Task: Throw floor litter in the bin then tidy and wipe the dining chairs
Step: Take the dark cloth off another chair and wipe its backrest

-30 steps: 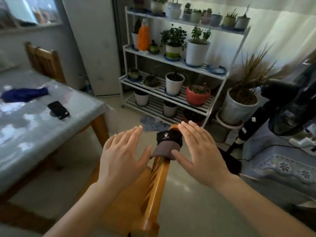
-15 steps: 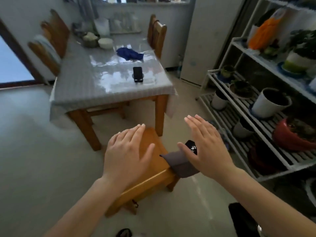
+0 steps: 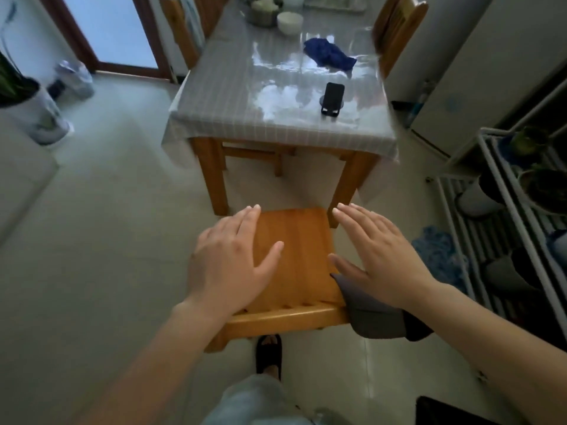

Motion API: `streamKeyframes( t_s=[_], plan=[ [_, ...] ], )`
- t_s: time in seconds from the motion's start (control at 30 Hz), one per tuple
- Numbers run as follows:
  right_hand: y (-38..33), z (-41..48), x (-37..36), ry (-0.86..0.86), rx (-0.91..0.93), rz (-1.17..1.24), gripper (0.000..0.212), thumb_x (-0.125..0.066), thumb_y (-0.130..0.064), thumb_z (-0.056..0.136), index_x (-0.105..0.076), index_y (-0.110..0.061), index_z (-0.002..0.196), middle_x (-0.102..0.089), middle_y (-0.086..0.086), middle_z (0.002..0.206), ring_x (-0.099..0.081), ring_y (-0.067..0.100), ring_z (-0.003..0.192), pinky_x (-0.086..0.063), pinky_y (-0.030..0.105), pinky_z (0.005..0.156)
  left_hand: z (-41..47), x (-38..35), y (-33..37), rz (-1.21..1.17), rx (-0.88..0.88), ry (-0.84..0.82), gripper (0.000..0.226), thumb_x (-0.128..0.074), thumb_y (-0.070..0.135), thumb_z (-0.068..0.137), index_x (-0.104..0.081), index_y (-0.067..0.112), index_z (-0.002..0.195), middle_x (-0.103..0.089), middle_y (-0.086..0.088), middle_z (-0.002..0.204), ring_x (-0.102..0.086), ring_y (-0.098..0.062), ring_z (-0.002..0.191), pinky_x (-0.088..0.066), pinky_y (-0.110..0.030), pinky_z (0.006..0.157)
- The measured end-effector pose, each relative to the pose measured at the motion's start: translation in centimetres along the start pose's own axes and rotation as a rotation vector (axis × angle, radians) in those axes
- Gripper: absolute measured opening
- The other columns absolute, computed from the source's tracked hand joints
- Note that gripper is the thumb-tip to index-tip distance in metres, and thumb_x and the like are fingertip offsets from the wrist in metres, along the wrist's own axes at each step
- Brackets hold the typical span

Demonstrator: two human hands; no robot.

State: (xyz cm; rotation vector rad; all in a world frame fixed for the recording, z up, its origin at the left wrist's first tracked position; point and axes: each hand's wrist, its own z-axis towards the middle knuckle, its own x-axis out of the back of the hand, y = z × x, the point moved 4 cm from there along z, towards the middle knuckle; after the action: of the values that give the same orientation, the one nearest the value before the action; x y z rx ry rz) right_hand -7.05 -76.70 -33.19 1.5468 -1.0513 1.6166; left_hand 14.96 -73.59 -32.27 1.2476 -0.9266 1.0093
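Wooden chair (image 3: 294, 256) stands on pale tiled floor (image 3: 101, 240) before clothed table (image 3: 233, 118).

Three chairs (image 3: 294, 259), two hands (image 3: 228, 265).

A chair (image 3: 294, 256) stands just before the desk (image 3: 276, 124), with the left hand (image 3: 228, 265) over its left side and the right hand (image 3: 377, 256) over its right edge, above a cloth (image 3: 368, 317) draped on the chair's back rail. On the desk lie a phone (image 3: 333, 98), a rag (image 3: 328, 56) behind it, and a bowl (image 3: 288, 22) farther back. A plant rack (image 3: 506, 194) stands to the right.
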Motion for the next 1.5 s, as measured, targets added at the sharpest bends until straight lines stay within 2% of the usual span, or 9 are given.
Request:
streamKeyframes(
  t_s=[0.13,0.37,0.6,0.87,1.0,1.1,1.2,1.3,1.5],
  plan=[
    [0.8,0.7,-1.8,-0.092,-0.029,-0.014,0.073,-0.025,-0.071,0.091,-0.018,-0.027,0.149,-0.030,-0.002,0.156,-0.024,0.018,0.143,-0.010,0.033,0.112,0.7,-2.3,0.0,0.009,0.046,-0.089,0.073,-0.028,0.067,0.088,-0.039,0.020,0.143,-0.052,-0.001,0.142,-0.048,-0.020,0.128,-0.043,-0.040,0.100],
    [2.7,-0.3,-5.8,-0.313,-0.017,0.059,0.077,-0.014,-0.079,0.086,-0.007,-0.036,0.149,-0.026,-0.010,0.156,-0.024,0.011,0.141,-0.007,0.028,0.109,-1.1,-7.5,0.2,0.093,0.093,-0.457,0.077,-0.016,0.071,0.087,-0.031,0.024,0.147,-0.042,0.004,0.150,-0.041,-0.018,0.132,-0.040,-0.041,0.102],
    [3.6,-1.4,-7.1,-0.452,0.042,0.201,0.080,-0.008,-0.084,0.081,-0.007,-0.039,0.148,-0.021,-0.017,0.156,-0.016,0.004,0.141,-0.005,0.023,0.110,-1.5,-9.7,1.5,0.035,0.172,-0.539,0.083,-0.013,0.078,0.081,-0.031,0.029,0.145,-0.048,0.009,0.143,-0.047,-0.016,0.126,-0.041,-0.040,0.099],
    [3.7,-1.5,-8.4,-0.661,0.100,0.215,0.115,-0.016,-0.102,0.056,0.001,-0.038,0.150,-0.003,-0.015,0.160,-0.015,0.011,0.141,-0.010,0.029,0.111,-3.3,-11.7,2.4,-0.011,0.259,-0.584,0.085,-0.014,0.083,0.076,-0.034,0.034,0.143,-0.051,0.013,0.139,-0.051,-0.009,0.120,-0.048,-0.029,0.081],
    [3.8,-1.5,-8.8,-0.768,0.083,0.225,0.119,-0.015,-0.104,0.051,-0.010,-0.038,0.149,-0.027,-0.010,0.154,-0.032,0.014,0.135,-0.023,0.033,0.108,-3.6,-11.9,2.3,0.036,0.281,-0.615,0.088,-0.007,0.086,0.072,-0.041,0.037,0.137,-0.059,0.012,0.126,-0.058,-0.012,0.104,-0.049,-0.029,0.069],
    [3.8,-1.1,-8.7,-0.814,0.075,0.238,0.116,-0.016,-0.104,0.048,-0.027,-0.038,0.142,-0.054,-0.011,0.122,-0.054,0.012,0.104,-0.038,0.028,0.079,-3.7,-12.1,2.3,0.077,0.288,-0.669,0.093,0.000,0.090,0.067,-0.052,0.038,0.123,-0.064,0.010,0.108,-0.062,-0.014,0.089,-0.050,-0.032,0.066],
    [3.7,-0.7,-8.6,-0.911,0.069,0.272,0.113,-0.020,-0.106,0.042,-0.031,-0.043,0.137,-0.053,-0.011,0.111,-0.054,0.011,0.092,-0.039,0.025,0.067,-3.7,-12.3,2.2,0.082,0.294,-0.715,0.097,0.001,0.091,0.064,-0.059,0.037,0.117,-0.064,0.009,0.102,-0.061,-0.014,0.086,-0.047,-0.031,0.063],
    [4.0,-0.3,-8.3,-1.019,0.076,0.273,0.116,-0.027,-0.107,0.035,-0.027,-0.049,0.136,-0.050,-0.010,0.117,-0.050,0.012,0.092,-0.041,0.025,0.068,-3.5,-12.5,2.1,0.057,0.294,-0.789,0.099,-0.001,0.092,0.063,-0.062,0.037,0.116,-0.062,0.009,0.102,-0.056,-0.012,0.083,-0.040,-0.031,0.059],
    [4.3,0.6,-8.7,-1.136,0.061,0.250,0.114,-0.036,-0.106,0.028,-0.032,-0.053,0.128,-0.055,-0.012,0.102,-0.052,0.009,0.084,-0.043,0.022,0.065,-3.0,-13.0,1.8,0.025,0.257,-0.865,0.099,0.001,0.095,0.059,-0.066,0.038,0.105,-0.058,0.010,0.099,-0.054,-0.010,0.080,-0.038,-0.031,0.058]
  ],
)
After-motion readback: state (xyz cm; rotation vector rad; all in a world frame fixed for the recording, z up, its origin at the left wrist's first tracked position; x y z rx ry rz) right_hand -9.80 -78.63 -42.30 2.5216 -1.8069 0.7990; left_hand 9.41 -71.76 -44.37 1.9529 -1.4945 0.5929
